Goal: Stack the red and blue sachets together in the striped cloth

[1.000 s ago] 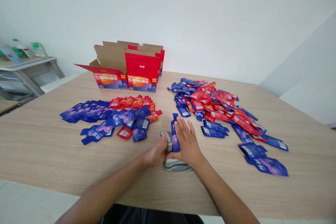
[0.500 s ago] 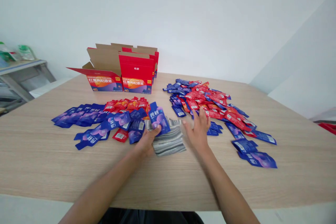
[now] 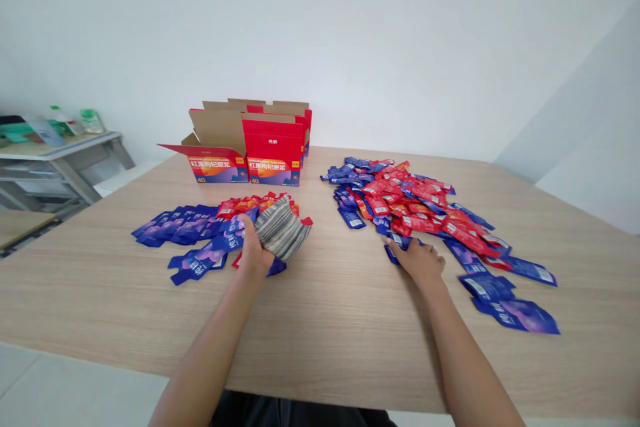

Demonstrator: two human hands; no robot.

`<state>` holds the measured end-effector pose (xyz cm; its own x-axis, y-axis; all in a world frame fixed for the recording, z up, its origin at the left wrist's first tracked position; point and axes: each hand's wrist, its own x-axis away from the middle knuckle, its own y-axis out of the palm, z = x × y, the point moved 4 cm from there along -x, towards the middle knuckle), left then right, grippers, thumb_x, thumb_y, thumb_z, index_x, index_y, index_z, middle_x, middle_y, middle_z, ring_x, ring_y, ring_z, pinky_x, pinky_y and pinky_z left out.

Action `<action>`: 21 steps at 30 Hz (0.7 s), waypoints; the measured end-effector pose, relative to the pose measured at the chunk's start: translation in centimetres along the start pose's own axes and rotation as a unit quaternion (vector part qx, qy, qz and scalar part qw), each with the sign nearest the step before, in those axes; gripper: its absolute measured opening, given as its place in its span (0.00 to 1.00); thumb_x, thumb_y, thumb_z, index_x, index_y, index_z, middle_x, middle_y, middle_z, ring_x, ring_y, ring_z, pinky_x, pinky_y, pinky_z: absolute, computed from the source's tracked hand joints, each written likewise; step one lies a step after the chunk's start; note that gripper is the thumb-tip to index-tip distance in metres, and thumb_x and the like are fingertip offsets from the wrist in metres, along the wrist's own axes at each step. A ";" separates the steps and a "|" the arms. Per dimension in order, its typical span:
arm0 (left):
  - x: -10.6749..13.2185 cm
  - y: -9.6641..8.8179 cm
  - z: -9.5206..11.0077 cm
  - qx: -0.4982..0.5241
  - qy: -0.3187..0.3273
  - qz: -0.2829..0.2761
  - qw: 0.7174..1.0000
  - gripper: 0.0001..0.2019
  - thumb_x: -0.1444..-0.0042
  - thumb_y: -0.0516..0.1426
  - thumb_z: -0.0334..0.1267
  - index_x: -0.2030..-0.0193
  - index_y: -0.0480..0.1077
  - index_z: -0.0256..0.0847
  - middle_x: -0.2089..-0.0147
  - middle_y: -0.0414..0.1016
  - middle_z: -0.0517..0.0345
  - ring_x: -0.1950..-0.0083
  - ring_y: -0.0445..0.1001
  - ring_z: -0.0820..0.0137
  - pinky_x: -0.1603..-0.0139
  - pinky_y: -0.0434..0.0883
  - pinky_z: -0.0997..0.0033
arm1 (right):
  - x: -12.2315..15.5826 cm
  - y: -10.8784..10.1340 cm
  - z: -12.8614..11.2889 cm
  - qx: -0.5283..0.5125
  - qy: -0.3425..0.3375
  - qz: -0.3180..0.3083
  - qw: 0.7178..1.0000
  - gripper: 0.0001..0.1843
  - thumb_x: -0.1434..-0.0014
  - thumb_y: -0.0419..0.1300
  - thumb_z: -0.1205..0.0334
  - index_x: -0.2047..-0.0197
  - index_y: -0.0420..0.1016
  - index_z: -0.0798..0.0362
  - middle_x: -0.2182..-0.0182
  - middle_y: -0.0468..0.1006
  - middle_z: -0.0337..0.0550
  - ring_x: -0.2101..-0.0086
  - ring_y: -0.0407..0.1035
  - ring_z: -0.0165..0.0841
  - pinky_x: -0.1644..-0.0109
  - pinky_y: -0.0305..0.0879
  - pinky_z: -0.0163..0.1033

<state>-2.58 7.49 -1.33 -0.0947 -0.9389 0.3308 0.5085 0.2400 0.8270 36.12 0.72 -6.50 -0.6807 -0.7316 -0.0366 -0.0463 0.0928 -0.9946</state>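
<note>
My left hand [image 3: 254, 252] is wrapped round a thick stack of flat pouches [image 3: 284, 230], whose grey-and-white striped edges face up and right. It hovers over the left group, partly hiding the red pouches [image 3: 227, 207] and blue pouches [image 3: 195, 263] there. At the near edge of the right-hand heap, my right hand [image 3: 423, 261] has its fingers curled down over a blue pouch [image 3: 396, 255]. That pouch is partly covered by the hand. Behind it lies the mixed heap of red pouches [image 3: 413, 221] and blue pouches [image 3: 353, 219].
Open red cartons [image 3: 273, 150] with raised brown flaps stand at the back left of the wooden table [image 3: 325, 333]. Loose blue pouches [image 3: 520, 315] trail off at the right. A side shelf [image 3: 65, 150] with bottles and packets stands at far left.
My left hand has moved left with the stack and turned it edge-up. My right hand has come away from the stack, down and right onto a blue pouch. The view has shifted slightly.
</note>
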 end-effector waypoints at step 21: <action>3.1 -0.6 -8.0 -0.020 -0.244 -0.235 0.940 0.27 0.36 0.53 0.56 0.50 0.78 0.32 0.51 0.83 0.42 0.40 0.75 0.50 0.32 0.62 0.43 | 2.3 -1.2 -3.6 -0.038 -0.106 -0.020 0.993 0.40 0.39 0.53 0.30 0.44 0.69 0.60 0.46 0.75 0.65 0.43 0.68 0.54 0.36 0.52 0.63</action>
<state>3.63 2.46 -4.41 -0.6946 -0.7110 0.1099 0.3425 -0.1924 0.9196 31.99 1.38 -5.08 -0.5076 -0.8612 -0.0256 -0.1305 0.1062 -0.9858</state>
